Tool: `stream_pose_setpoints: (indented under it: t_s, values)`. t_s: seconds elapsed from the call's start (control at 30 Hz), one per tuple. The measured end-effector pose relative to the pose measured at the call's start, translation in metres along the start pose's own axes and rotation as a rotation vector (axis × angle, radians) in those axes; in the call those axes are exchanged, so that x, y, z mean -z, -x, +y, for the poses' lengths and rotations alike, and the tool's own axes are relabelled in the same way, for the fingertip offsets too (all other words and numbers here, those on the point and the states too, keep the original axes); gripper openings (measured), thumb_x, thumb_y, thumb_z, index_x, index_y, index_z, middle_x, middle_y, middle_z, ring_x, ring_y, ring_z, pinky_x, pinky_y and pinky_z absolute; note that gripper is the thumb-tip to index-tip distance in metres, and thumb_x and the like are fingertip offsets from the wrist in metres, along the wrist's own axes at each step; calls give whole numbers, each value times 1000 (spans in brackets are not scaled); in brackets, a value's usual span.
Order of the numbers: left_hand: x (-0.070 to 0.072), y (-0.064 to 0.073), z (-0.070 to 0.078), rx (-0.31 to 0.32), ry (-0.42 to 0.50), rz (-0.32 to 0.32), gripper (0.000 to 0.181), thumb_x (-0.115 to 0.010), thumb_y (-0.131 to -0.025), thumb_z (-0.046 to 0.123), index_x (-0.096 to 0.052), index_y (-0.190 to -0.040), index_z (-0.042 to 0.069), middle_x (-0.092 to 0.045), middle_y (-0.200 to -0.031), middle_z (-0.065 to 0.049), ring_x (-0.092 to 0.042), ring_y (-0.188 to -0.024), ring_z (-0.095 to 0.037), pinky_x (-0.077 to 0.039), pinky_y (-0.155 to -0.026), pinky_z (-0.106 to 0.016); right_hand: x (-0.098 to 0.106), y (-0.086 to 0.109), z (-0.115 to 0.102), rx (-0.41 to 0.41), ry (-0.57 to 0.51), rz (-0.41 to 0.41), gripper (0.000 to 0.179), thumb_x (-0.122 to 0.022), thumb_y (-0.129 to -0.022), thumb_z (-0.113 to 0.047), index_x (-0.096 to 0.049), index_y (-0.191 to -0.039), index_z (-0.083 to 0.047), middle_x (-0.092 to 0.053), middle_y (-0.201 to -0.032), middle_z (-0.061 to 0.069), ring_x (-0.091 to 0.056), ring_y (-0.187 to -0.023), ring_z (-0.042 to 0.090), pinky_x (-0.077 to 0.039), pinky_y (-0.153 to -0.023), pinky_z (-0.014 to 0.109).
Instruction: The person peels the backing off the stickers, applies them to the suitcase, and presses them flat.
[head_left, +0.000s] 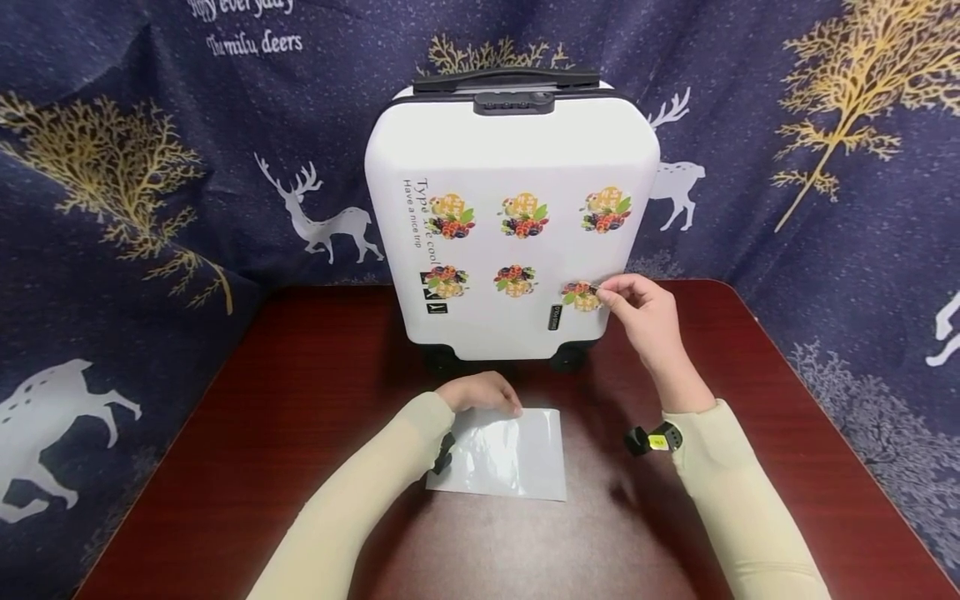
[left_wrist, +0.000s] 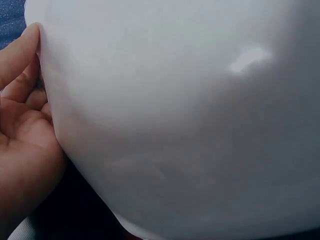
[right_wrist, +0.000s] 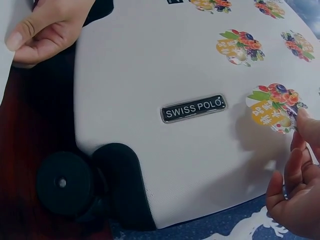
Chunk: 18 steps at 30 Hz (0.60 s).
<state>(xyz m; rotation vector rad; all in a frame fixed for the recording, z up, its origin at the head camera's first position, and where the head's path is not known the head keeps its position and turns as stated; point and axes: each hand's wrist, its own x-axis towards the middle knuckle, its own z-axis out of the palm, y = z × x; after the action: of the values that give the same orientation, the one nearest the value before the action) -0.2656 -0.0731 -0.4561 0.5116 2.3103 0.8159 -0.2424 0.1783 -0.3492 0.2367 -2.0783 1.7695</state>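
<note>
A white suitcase (head_left: 517, 146) stands upright at the back of the table, its front bearing several fruit stickers (head_left: 525, 217) in two rows. My right hand (head_left: 645, 317) pinches the right edge of a round fruit sticker (head_left: 581, 297) between thumb and fingertip, low on the suitcase's right side. In the right wrist view that sticker (right_wrist: 272, 107) lies above and right of the SWISS POLO badge (right_wrist: 194, 108); whether it fully touches the surface I cannot tell. Before the suitcase, my left hand (head_left: 483, 392) pinches the top edge of a glossy white sheet (head_left: 528, 467), which fills most of the left wrist view.
The dark red table (head_left: 300, 417) extends around the suitcase. Black wheels (head_left: 441, 360) support the suitcase from below. A blue cloth (head_left: 247, 125) with deer and gold trees hangs behind. Black wrist cameras (head_left: 652, 439) are strapped to both sleeves.
</note>
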Motion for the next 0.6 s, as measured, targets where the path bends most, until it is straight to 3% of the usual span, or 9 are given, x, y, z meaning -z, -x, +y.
stream_pose_setpoints:
  t_s: [0.27,0.6]
  values:
    - [1,3,2,2,-8,-4,24,-70,-96,20,-78,-115,8,-73,-126,-6,-59,-107,-10,-45,-98,-25,-2,-3,1,7,-27,42,29,-73,-92,-3,-70,-82,-30,-62,-69,-21,-50,-69,3,-38,-60,17]
    - [1,4,4,14,4,3,23,-70,-96,21,-79,-114,8,-74,-123,-6,-58,-103,-9,-46,-98,-26,-8,-7,5,32,-50,113,18,-74,-91,0,-73,-86,-18,-64,-68,-22,-50,-67,2,-39,-60,16]
